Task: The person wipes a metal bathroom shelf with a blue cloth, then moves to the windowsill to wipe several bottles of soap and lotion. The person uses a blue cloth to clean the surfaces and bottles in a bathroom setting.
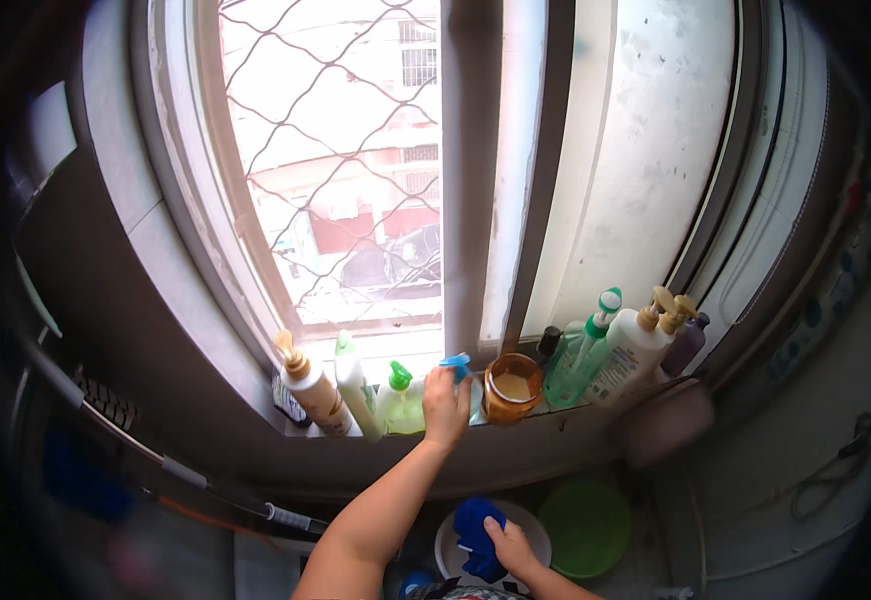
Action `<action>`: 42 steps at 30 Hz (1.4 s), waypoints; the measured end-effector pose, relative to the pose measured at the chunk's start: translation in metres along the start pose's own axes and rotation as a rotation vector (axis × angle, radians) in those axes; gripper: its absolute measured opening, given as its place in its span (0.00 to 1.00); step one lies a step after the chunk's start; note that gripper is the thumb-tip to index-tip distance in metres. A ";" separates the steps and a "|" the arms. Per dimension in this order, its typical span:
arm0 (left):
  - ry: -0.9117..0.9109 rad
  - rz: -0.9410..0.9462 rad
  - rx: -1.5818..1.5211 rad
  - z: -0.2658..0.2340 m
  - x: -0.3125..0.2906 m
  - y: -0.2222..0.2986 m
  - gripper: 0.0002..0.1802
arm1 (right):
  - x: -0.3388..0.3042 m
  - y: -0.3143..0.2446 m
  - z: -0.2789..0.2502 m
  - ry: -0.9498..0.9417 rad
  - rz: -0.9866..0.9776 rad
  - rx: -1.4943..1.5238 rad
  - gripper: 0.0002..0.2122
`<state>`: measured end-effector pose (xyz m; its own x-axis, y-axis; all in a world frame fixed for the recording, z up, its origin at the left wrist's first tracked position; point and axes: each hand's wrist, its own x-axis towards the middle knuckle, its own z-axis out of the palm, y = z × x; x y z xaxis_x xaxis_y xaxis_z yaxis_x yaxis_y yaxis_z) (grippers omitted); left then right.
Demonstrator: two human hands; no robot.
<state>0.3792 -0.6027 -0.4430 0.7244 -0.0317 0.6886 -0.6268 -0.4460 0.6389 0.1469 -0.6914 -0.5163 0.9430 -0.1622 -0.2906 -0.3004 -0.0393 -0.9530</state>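
My left hand reaches up to the window sill. Its fingers close around a pump bottle with a blue top, which the hand mostly covers. Just left of it stands a bottle of yellow-green liquid with a green pump; an open brown jar sits to the right. Low down, my right hand grips a dark blue cloth, bunched up, above a white basin.
Along the sill's left end are a brown pump bottle and a pale green bottle. Further right stand a clear green pump bottle and white pump bottles. Below lies a green basin; a metal rail crosses at left.
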 end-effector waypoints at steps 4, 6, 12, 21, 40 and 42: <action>-0.074 -0.070 -0.021 -0.004 -0.006 -0.002 0.24 | 0.014 0.000 0.002 -0.046 0.035 0.108 0.20; -0.058 -0.087 0.009 -0.008 -0.017 0.003 0.26 | 0.012 -0.012 0.001 -0.043 0.039 0.071 0.19; -0.274 0.053 -0.095 -0.033 -0.051 0.057 0.33 | 0.027 -0.012 -0.013 0.069 -0.058 -0.067 0.19; -0.435 0.022 0.282 0.001 -0.022 0.058 0.32 | 0.039 -0.044 -0.036 0.212 -0.139 -0.057 0.23; -0.377 0.076 0.252 -0.017 -0.049 0.052 0.15 | 0.130 -0.049 -0.055 -0.003 0.183 0.610 0.26; -0.413 0.080 0.216 -0.021 -0.056 0.048 0.16 | 0.135 -0.044 -0.057 -0.065 0.205 0.619 0.26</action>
<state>0.3028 -0.6034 -0.4434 0.7571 -0.4070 0.5110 -0.6430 -0.6024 0.4729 0.2789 -0.7681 -0.5086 0.8878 -0.0455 -0.4581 -0.3557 0.5639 -0.7453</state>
